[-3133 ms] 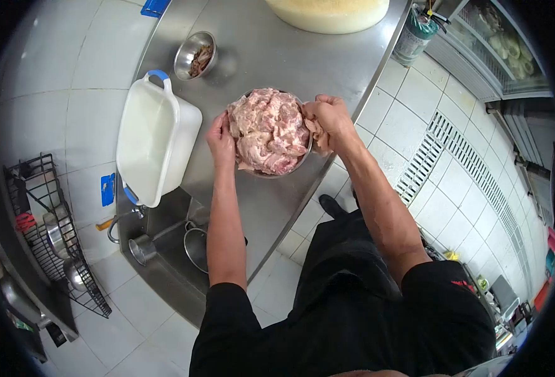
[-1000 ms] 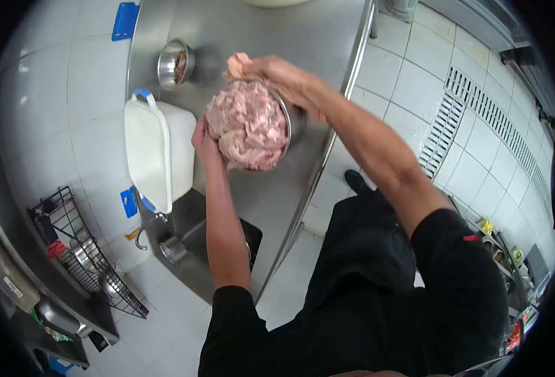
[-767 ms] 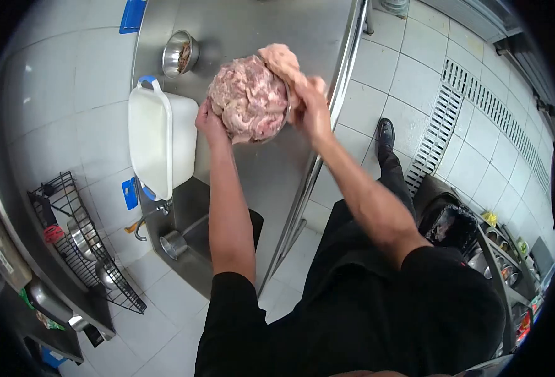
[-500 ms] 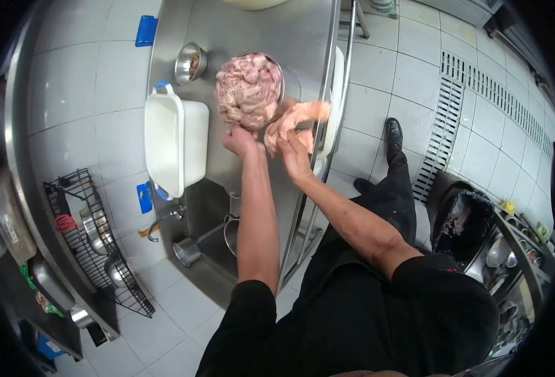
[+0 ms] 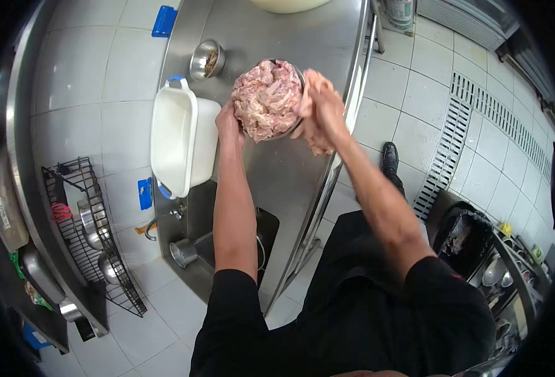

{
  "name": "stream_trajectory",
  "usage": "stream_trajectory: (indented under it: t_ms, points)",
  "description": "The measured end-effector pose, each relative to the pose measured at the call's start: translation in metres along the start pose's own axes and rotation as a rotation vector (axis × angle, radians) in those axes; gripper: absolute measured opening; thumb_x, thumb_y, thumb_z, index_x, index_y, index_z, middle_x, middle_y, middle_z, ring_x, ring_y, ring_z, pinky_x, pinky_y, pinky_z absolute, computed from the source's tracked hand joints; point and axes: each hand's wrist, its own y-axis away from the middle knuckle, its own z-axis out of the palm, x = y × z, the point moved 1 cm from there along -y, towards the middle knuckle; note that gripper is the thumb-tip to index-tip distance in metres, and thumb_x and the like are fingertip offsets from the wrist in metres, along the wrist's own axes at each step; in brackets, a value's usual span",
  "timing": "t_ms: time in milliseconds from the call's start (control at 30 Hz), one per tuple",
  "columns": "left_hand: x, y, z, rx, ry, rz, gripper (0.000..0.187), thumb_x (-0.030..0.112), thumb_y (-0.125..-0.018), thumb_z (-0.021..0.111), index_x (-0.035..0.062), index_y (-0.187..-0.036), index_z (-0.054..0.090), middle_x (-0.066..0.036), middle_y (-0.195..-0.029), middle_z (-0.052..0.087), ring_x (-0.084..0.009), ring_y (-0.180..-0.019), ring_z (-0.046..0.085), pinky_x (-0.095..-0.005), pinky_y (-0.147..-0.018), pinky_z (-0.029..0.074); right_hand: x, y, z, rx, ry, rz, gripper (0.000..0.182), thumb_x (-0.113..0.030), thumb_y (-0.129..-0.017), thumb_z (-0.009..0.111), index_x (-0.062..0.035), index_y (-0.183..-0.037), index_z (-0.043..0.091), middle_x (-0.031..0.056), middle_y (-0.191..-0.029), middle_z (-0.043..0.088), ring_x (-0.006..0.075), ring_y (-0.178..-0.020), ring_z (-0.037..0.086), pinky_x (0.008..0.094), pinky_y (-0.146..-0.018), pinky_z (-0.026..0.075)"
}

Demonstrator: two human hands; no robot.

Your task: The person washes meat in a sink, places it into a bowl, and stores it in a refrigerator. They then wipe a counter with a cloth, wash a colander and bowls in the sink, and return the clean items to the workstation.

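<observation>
A round metal bowl (image 5: 302, 79) heaped with raw pink meat (image 5: 267, 99) is above the steel counter. My left hand (image 5: 229, 127) grips its left side, the fingers partly hidden by the bowl and meat. On the other side, my right hand (image 5: 329, 112) is closed on a limp peach-coloured cloth (image 5: 317, 139), bunched against the bowl's right side. Part of the cloth hangs below that hand, close to the counter's edge. Blur softens the right hand's fingers.
Left of the bowl stands a deep white tub (image 5: 174, 135) with blue handles. A small metal bowl (image 5: 207, 61) holds brownish bits. The steel counter (image 5: 271, 169) adjoins a sink containing a metal pot (image 5: 183, 252). A black-lined bin (image 5: 462, 235) stands on the floor at right.
My left hand has shifted from below the meat bowl to its left side. My right hand has moved up and right with the cloth, to the bowl's right side. The view has shifted slightly.
</observation>
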Motion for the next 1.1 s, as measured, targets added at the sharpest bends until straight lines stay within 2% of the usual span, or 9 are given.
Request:
stream_trajectory:
  t_ms: [100, 200, 300, 400, 500, 533, 633, 867, 1100]
  points:
    - [0.003, 0.003, -0.004, 0.036, -0.099, -0.002, 0.025, 0.012, -0.094, 0.047, -0.0047, -0.111, 0.056, -0.011, -0.098, 0.064, -0.0189, -0.08, 0.064, -0.0302, -0.064, 0.053, -0.016, -0.078, 0.006, -0.227, -0.099, -0.105, 0.026, -0.024, -0.095, 0.049, -0.0003, -0.096, 0.059, 0.0052, -0.092, 0.059, 0.0105, -0.082, 0.054, 0.0287, -0.074, 0.044]
    - [0.013, 0.006, -0.015, -0.008, -0.339, -0.049, 0.017, 0.01, -0.093, 0.042, -0.0013, -0.095, 0.056, -0.01, -0.083, 0.063, -0.0173, -0.057, 0.061, -0.0286, -0.04, 0.049, -0.017, -0.107, 0.008, -0.353, 0.009, 0.272, 0.028, -0.019, -0.093, 0.048, 0.0023, -0.106, 0.059, 0.0105, -0.096, 0.063, 0.0131, -0.083, 0.061, 0.0242, -0.074, 0.049]
    - [0.007, 0.017, -0.016, 0.045, -0.304, -0.078, 0.017, 0.011, -0.094, 0.042, -0.0014, -0.094, 0.054, -0.011, -0.076, 0.061, -0.0177, -0.052, 0.059, -0.0303, -0.039, 0.049, -0.01, -0.039, 0.018, -0.11, -0.466, 0.1, 0.025, -0.023, -0.092, 0.049, -0.0006, -0.098, 0.06, 0.0084, -0.087, 0.062, 0.0134, -0.076, 0.06, 0.0258, -0.069, 0.048]
    - [0.005, 0.055, 0.004, 0.196, -0.208, -0.124, 0.018, 0.012, -0.094, 0.043, -0.0024, -0.092, 0.053, -0.011, -0.072, 0.06, -0.0181, -0.051, 0.058, -0.0312, -0.04, 0.05, 0.051, 0.019, 0.028, 0.024, -0.118, 0.154, 0.024, -0.028, -0.092, 0.049, -0.0057, -0.087, 0.055, 0.0058, -0.074, 0.059, 0.0143, -0.064, 0.057, 0.0291, -0.058, 0.046]
    - [-0.018, 0.083, 0.013, 0.282, -0.048, -0.136, 0.018, 0.014, -0.094, 0.046, -0.0024, -0.092, 0.053, -0.01, -0.071, 0.059, -0.0183, -0.051, 0.058, -0.0315, -0.043, 0.051, 0.048, 0.069, 0.064, 0.22, 0.427, -0.177, 0.029, -0.024, -0.094, 0.049, -0.0041, -0.073, 0.045, 0.0055, -0.07, 0.05, 0.0145, -0.058, 0.05, 0.0313, -0.052, 0.041]
    - [-0.027, 0.093, 0.016, 0.306, 0.01, -0.14, 0.019, 0.015, -0.094, 0.047, -0.0023, -0.092, 0.053, -0.01, -0.07, 0.059, -0.0184, -0.051, 0.057, -0.0315, -0.044, 0.052, 0.066, 0.071, 0.072, 0.179, 0.06, 0.037, 0.029, -0.021, -0.093, 0.053, -0.0031, -0.072, 0.045, 0.0036, -0.069, 0.051, 0.0123, -0.06, 0.05, 0.0296, -0.053, 0.042]
    - [-0.03, 0.123, 0.028, 0.341, 0.143, -0.189, 0.014, 0.01, -0.091, 0.047, -0.0019, -0.096, 0.054, -0.011, -0.078, 0.06, -0.0197, -0.06, 0.06, -0.0335, -0.054, 0.055, 0.03, 0.071, 0.063, 0.153, -0.1, 0.167, 0.026, -0.017, -0.091, 0.057, -0.003, -0.071, 0.047, 0.0019, -0.071, 0.053, 0.0107, -0.064, 0.05, 0.0288, -0.058, 0.043]
    - [-0.018, 0.102, -0.027, 0.201, 0.214, -0.15, 0.021, 0.017, -0.094, 0.054, -0.0041, -0.099, 0.051, -0.013, -0.082, 0.06, -0.0211, -0.065, 0.062, -0.0346, -0.061, 0.057, -0.004, 0.012, 0.042, 0.017, -0.442, -0.024, 0.023, -0.007, -0.088, 0.061, 0.0012, -0.108, 0.059, 0.0047, -0.093, 0.062, 0.0096, -0.078, 0.058, 0.0229, -0.065, 0.047]
    - [-0.022, 0.089, -0.027, 0.183, -0.013, -0.1, 0.012, 0.005, -0.091, 0.047, -0.0042, -0.098, 0.051, -0.012, -0.082, 0.062, -0.0196, -0.063, 0.061, -0.033, -0.057, 0.055, 0.042, 0.034, 0.064, 0.245, -0.118, -0.182, 0.012, -0.011, -0.09, 0.061, 0.0007, -0.088, 0.059, 0.0037, -0.078, 0.061, 0.0094, -0.068, 0.052, 0.0278, -0.059, 0.043]
